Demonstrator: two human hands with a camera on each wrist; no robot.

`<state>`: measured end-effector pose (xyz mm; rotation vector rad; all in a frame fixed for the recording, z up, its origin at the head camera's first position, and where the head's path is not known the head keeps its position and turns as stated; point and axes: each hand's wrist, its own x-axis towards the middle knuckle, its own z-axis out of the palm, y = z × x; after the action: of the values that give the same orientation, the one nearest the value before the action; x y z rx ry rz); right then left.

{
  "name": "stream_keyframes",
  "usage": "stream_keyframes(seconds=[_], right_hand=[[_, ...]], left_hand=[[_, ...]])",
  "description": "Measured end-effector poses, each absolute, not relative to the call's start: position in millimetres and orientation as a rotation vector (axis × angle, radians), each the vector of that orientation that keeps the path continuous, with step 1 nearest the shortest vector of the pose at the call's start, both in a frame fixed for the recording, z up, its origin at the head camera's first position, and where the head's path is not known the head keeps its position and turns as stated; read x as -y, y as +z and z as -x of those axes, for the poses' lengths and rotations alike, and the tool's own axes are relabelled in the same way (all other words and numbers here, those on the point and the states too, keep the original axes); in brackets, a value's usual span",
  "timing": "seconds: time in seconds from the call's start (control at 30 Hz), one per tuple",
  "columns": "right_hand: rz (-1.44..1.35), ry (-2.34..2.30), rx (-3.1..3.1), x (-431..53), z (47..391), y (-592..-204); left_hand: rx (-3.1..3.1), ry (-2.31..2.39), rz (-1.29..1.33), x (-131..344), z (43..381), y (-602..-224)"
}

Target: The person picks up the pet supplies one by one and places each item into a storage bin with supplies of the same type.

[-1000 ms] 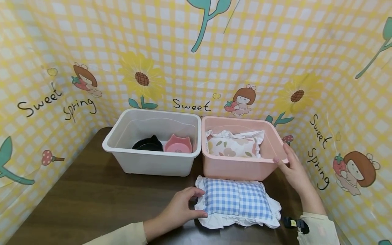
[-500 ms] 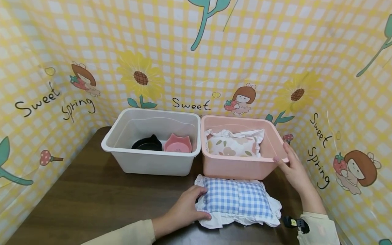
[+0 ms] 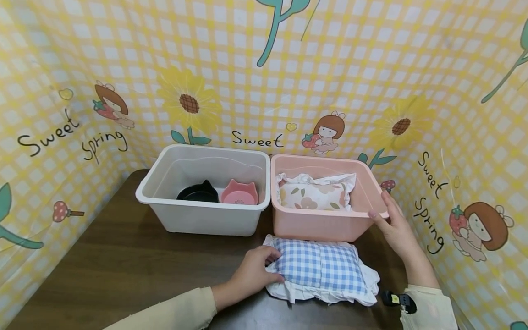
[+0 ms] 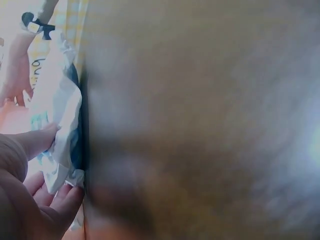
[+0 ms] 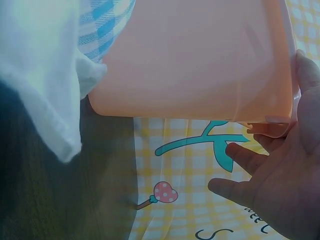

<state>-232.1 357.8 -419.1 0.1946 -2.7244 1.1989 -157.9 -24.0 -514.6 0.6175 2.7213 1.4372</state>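
Observation:
A small blue-and-white checked pillow [image 3: 321,268] with a white ruffled edge lies on the table in front of a pink bin [image 3: 319,227]. My left hand [image 3: 252,272] grips its left end; in the left wrist view the thumb is on one side of the ruffle and the fingers on the other. My right hand [image 3: 397,233] holds the front right corner of the pink bin, thumb on the rim. The right wrist view shows the other fingers [image 5: 232,190] spread off the bin. Inside the bin a floral pillow [image 3: 315,196] leans, its lower part hidden.
Left of the pink bin stands a white bin [image 3: 210,220], their rims nearly touching. It holds a black cat-eared bowl [image 3: 200,192] and a pink one [image 3: 239,193]. A yellow checked cloth [image 3: 264,91] rises behind and at both sides of the dark wooden table [image 3: 136,275].
My left hand has moved right and slightly forward onto the checked pillow's left end and taken hold of it. The right hand keeps its place on the pink bin.

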Motion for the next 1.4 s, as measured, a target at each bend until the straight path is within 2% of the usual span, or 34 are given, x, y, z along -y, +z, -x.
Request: stream_keyframes(seconds=[0.63, 1.4], right_hand=[[-0.223, 1.211, 2.700, -359.4, 234.6, -421.4], [-0.231, 1.237, 2.690, -359.8, 233.3, -419.9]], left_hand=[[-2.633, 1.715, -0.602, 17.9, 165.6, -509.5], [-2.576, 1.905, -0.550, 45.2, 147.3, -483.0]])
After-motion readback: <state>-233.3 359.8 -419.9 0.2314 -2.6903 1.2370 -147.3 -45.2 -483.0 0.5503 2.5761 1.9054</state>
